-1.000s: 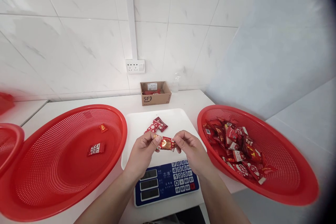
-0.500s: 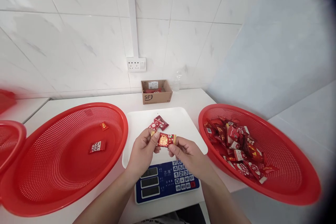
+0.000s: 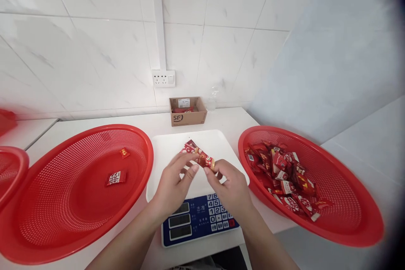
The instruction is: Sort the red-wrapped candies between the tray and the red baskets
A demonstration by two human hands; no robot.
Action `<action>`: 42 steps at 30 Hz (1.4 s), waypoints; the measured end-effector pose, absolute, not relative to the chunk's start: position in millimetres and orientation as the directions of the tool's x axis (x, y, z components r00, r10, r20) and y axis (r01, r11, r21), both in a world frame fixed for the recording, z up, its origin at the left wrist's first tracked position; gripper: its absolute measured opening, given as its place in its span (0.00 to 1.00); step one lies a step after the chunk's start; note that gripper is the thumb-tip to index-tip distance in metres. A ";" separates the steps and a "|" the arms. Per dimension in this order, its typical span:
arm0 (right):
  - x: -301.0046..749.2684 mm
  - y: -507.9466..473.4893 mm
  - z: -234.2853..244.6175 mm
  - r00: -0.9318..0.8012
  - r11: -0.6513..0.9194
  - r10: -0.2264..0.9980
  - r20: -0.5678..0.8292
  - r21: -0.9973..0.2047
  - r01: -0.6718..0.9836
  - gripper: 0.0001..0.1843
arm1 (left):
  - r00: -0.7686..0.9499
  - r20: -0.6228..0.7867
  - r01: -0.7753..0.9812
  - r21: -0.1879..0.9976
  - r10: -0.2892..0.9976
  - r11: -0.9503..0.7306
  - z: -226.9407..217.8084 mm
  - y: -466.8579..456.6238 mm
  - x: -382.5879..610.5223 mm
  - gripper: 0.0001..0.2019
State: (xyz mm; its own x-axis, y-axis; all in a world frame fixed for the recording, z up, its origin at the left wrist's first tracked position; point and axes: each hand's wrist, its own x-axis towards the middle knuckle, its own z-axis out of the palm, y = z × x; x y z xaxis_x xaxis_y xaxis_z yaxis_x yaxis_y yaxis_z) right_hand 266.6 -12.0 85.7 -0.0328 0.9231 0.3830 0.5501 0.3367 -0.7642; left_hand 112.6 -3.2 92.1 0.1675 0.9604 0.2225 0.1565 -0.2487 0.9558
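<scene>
Cardboard box [image 3: 189, 119] printed "SF". Blue scale panel [image 3: 200, 220] marked "志准", with keys [image 3: 217, 213] including 0, 1, 2, 4, 5. Print on the held wrapper [image 3: 205, 161] is unreadable.

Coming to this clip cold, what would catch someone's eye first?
Probably the right red basket, with its heap of candies, against just two in the left red basket. Next, in the middle, the right hand pinches a wrapped candy over the scale, the left hand close beside it.
</scene>
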 end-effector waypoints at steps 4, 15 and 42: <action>257.6 -14.7 82.8 -0.161 0.501 0.835 0.526 -0.609 0.615 0.10 | 0.329 0.094 -0.036 0.996 0.940 -0.087 92.8 -7.5 119.8 0.18; 270.8 -7.9 76.9 0.129 0.224 0.950 0.286 -0.907 0.358 0.15 | 0.305 -0.070 -0.337 0.925 0.950 0.177 84.9 5.8 109.2 0.12; 274.2 -0.1 73.1 -0.039 0.077 0.997 0.071 -0.981 0.179 0.19 | 0.247 -0.104 -0.175 0.973 0.963 0.150 81.4 7.4 112.1 0.16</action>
